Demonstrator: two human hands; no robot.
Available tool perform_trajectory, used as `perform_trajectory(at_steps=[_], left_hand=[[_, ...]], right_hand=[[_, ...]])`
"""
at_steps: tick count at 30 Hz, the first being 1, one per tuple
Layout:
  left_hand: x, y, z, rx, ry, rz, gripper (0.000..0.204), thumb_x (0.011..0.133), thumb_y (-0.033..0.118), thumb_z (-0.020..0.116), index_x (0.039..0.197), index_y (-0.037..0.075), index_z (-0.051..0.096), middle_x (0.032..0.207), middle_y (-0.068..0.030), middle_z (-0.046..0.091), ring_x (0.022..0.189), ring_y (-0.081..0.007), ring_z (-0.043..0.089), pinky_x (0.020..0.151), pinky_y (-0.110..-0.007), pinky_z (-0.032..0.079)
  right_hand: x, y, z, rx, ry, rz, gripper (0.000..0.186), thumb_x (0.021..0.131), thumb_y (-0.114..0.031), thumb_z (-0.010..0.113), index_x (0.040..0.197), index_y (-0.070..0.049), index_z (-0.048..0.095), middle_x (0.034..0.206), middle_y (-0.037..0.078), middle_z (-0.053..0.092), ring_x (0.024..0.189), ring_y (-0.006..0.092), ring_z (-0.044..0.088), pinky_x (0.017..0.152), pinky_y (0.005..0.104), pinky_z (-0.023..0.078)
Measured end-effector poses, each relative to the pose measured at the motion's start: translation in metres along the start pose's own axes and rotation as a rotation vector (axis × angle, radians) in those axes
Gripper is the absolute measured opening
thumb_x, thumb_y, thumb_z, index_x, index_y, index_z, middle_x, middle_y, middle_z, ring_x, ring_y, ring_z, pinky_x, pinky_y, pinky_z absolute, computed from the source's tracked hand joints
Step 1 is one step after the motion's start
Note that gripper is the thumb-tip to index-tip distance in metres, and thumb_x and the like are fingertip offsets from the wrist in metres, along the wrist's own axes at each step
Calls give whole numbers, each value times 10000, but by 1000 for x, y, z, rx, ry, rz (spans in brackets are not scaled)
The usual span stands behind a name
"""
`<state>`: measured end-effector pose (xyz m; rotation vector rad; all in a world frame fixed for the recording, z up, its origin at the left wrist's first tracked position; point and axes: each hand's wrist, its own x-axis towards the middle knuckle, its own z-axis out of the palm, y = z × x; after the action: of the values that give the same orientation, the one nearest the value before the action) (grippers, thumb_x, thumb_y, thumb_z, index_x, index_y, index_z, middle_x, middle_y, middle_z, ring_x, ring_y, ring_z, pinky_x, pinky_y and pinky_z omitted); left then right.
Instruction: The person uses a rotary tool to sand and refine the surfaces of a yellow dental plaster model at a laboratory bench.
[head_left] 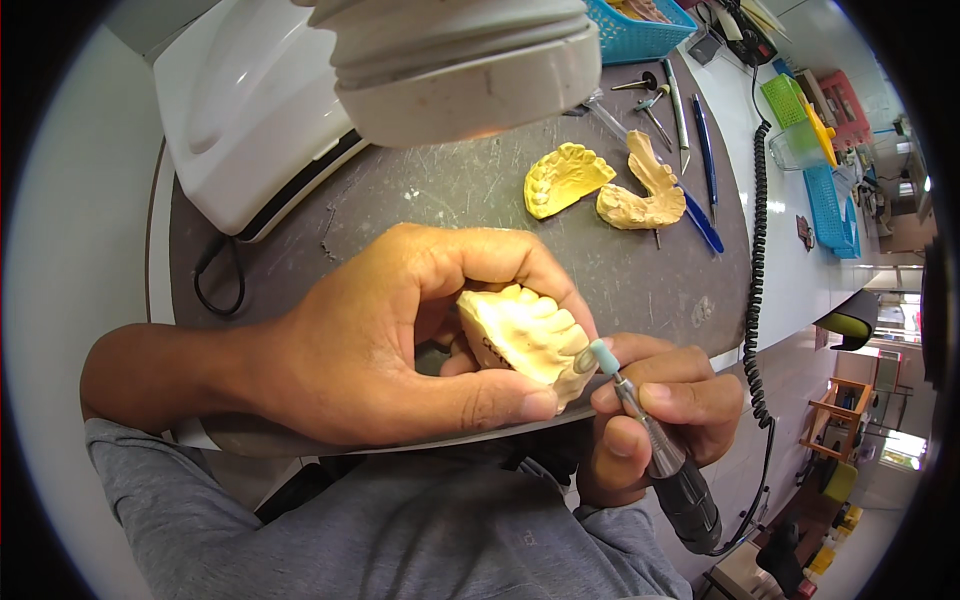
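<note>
My left hand is closed round a pale yellow plaster dental model, its row of teeth facing up and away. Fingers wrap its far side while the thumb presses the near edge. In my right hand is a dental handpiece, gripped like a pen, with a metal nose and a black body. A light-green grinding bur at its tip lies right by the model's right end; whether they touch I cannot tell. Farther back on the mat rest a yellow dental model and a tan horseshoe-shaped dental model.
A white suction nozzle hangs over the grey mat. Beside it at left stands a white machine. Mounted burs, a blue pen-like tool and a blue basket sit at the back right. A coiled black cord runs along the right.
</note>
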<state>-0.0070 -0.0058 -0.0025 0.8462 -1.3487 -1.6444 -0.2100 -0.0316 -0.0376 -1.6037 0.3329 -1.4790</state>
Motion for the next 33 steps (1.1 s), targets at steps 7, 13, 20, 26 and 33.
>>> perform_trajectory(at_steps=[7,13,20,26,33], left_hand=[[0,0,0,19,-4,15,340,772,104,718,1041,-26,555,985,-80,554,918,-118,549,806,-258,427],[0,0,1,-33,6,-1,348,771,101,718,1048,-28,552,989,-79,550,921,-118,546,808,-257,424],[0,-1,1,-32,1,-4,349,772,102,717,1048,-31,549,990,-81,550,919,-118,546,807,-258,424],[0,0,1,-33,5,-18,343,774,103,715,1043,-32,549,1000,-88,565,934,-126,560,826,-266,435],[0,-1,1,-54,6,0,344,776,98,714,1047,-37,550,1009,-94,569,947,-131,564,836,-268,437]], right_hand=[[0,0,3,-15,29,1,331,763,-73,755,941,23,493,798,191,615,823,316,677,684,324,590],[1,0,0,-2,0,-1,314,776,-72,740,938,27,490,803,192,611,820,312,677,681,315,592],[0,0,1,-8,7,5,314,779,-64,734,946,31,486,810,193,604,815,314,676,675,308,594],[1,3,-4,35,-44,-24,324,754,-44,754,955,28,510,808,185,632,816,335,675,719,378,583],[3,-1,-8,8,-138,6,343,743,-50,767,964,25,514,809,180,637,836,343,670,749,407,575]])
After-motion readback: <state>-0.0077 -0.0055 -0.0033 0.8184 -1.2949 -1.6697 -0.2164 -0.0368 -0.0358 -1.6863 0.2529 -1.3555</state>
